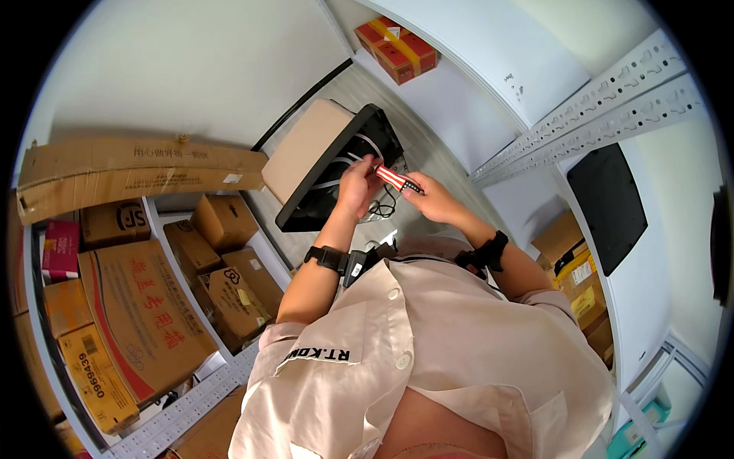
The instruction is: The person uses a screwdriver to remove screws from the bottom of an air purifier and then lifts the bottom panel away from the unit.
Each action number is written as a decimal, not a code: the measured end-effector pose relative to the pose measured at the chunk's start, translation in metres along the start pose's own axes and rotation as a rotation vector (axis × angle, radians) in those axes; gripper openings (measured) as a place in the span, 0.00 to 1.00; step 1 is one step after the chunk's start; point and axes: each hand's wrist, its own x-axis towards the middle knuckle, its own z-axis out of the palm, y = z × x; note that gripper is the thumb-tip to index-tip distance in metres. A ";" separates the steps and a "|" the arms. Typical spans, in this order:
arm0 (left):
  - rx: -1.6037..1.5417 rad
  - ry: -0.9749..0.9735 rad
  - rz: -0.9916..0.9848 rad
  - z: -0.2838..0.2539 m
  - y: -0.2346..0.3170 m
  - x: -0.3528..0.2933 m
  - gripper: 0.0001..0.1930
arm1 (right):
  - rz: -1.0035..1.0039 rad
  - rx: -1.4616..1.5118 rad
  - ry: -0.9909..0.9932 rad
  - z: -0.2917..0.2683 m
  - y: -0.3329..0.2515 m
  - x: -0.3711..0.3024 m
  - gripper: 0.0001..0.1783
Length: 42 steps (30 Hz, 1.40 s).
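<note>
Between my hands is what looks like a folding knife [388, 177], with a red-and-white striped handle and a black end dotted white. My left hand [356, 187] is closed around its far end, where a thin pale tip shows past the fingers. The fingers of my right hand [434, 200] pinch the black end. Just beyond and to the left, a tilted open bin [312, 130] with beige sides and a black rim stands on the floor. Pale strips lie inside it. A dark thin cord [382, 205] hangs below the knife.
Left, a shelf rack [180, 264] is packed with cardboard boxes [145, 314], and a long carton [145, 168] lies across its top. A red box with yellow tape [396, 50] sits at the far wall. White perforated uprights [573, 99] and a black panel [608, 206] stand right.
</note>
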 end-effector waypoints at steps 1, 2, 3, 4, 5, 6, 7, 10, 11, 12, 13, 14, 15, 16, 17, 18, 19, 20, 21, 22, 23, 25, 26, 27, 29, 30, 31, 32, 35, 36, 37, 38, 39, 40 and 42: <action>-0.027 0.040 0.093 -0.005 -0.002 0.005 0.15 | -0.002 -0.002 0.009 -0.002 0.004 -0.002 0.21; -0.063 0.103 0.191 -0.010 -0.001 0.014 0.16 | 0.012 -0.019 0.011 -0.004 0.005 -0.005 0.21; -0.106 0.141 0.191 -0.018 0.001 0.021 0.16 | 0.026 -0.036 0.012 -0.006 0.007 -0.008 0.21; -0.153 0.172 0.191 -0.018 0.004 0.026 0.16 | 0.040 -0.059 0.019 -0.012 0.010 -0.009 0.21; -0.177 0.199 0.164 -0.006 0.013 0.022 0.17 | 0.022 -0.066 0.039 -0.020 0.015 -0.011 0.21; -0.189 0.177 0.174 0.002 0.014 0.022 0.18 | 0.004 -0.072 0.057 -0.028 0.019 -0.013 0.21; -0.208 0.160 0.184 0.005 0.015 0.022 0.18 | -0.011 -0.084 0.067 -0.030 0.012 -0.016 0.21; -0.328 0.127 0.202 0.013 0.018 0.019 0.17 | 0.045 -0.112 0.050 -0.045 -0.013 -0.024 0.21; -0.395 0.130 0.201 0.016 0.019 0.019 0.15 | 0.034 -0.107 0.063 -0.048 -0.012 -0.025 0.21; -0.462 0.135 0.199 0.018 0.021 0.019 0.13 | 0.023 -0.102 0.076 -0.051 -0.009 -0.024 0.21; -0.544 0.129 0.152 0.018 0.023 0.020 0.12 | 0.011 -0.095 0.086 -0.054 -0.007 -0.024 0.21; -0.603 0.094 0.129 0.017 0.022 0.022 0.12 | 0.018 -0.086 0.081 -0.058 -0.006 -0.024 0.21; -0.661 0.058 0.106 0.017 0.022 0.024 0.12 | 0.025 -0.077 0.076 -0.062 -0.006 -0.025 0.21; -0.716 0.029 0.085 0.013 0.020 0.025 0.11 | 0.033 -0.065 0.067 -0.063 -0.008 -0.025 0.21; -0.761 -0.012 0.076 0.011 0.018 0.027 0.10 | 0.035 -0.097 0.066 -0.064 -0.011 -0.026 0.21; -0.789 -0.048 0.072 0.009 0.016 0.029 0.10 | 0.037 -0.129 0.065 -0.066 -0.015 -0.027 0.21; -0.814 -0.086 0.067 0.008 0.013 0.030 0.10 | 0.039 -0.160 0.068 -0.067 -0.019 -0.028 0.22; -0.839 -0.124 0.062 0.006 0.012 0.031 0.09 | 0.043 -0.157 0.061 -0.067 -0.022 -0.028 0.22; -0.846 -0.147 0.061 0.004 0.010 0.032 0.09 | 0.048 -0.155 0.054 -0.066 -0.025 -0.028 0.22; -0.855 -0.175 0.062 0.004 0.010 0.034 0.10 | 0.051 -0.156 0.049 -0.067 -0.027 -0.028 0.22; -0.863 -0.202 0.063 0.004 0.009 0.035 0.10 | 0.051 -0.161 0.046 -0.068 -0.028 -0.028 0.22; -0.873 -0.223 0.051 0.004 0.008 0.037 0.10 | 0.050 -0.174 0.038 -0.068 -0.026 -0.026 0.23; -0.878 -0.234 0.045 0.005 0.007 0.038 0.11 | 0.048 -0.181 0.038 -0.069 -0.024 -0.025 0.23; -0.887 -0.264 0.049 0.006 0.007 0.039 0.11 | 0.047 -0.188 0.037 -0.071 -0.021 -0.024 0.23; -0.899 -0.319 0.059 0.001 0.002 0.043 0.11 | 0.059 -0.211 0.020 -0.069 -0.025 -0.022 0.23; -0.899 -0.319 0.076 -0.001 -0.001 0.044 0.11 | 0.075 -0.230 0.004 -0.069 -0.027 -0.022 0.22; -0.897 -0.327 0.094 -0.004 -0.006 0.049 0.11 | 0.087 -0.252 -0.005 -0.069 -0.033 -0.020 0.22; -0.899 -0.348 0.119 -0.001 -0.007 0.057 0.11 | 0.035 -0.271 -0.004 -0.072 -0.032 -0.017 0.22; -0.898 -0.311 0.117 0.000 -0.010 0.067 0.11 | -0.022 -0.243 -0.049 -0.073 -0.012 -0.014 0.21; -0.900 -0.266 0.127 0.004 -0.006 0.063 0.11 | 0.032 -0.171 -0.092 -0.075 -0.016 -0.012 0.21; -0.901 -0.261 0.131 0.001 -0.006 0.063 0.11 | 0.027 -0.205 -0.107 -0.076 -0.026 -0.011 0.21; -0.888 -0.247 0.128 -0.002 -0.005 0.063 0.11 | 0.023 -0.222 -0.121 -0.072 -0.036 -0.011 0.21; -0.899 -0.267 0.145 0.000 -0.006 0.066 0.11 | 0.020 -0.238 -0.134 -0.074 -0.044 -0.008 0.21; -0.890 -0.280 0.143 -0.002 -0.008 0.063 0.11 | 0.000 -0.232 -0.118 -0.074 -0.040 -0.007 0.21; -0.881 -0.317 0.140 -0.003 -0.007 0.062 0.12 | -0.040 -0.220 -0.084 -0.081 -0.031 -0.002 0.21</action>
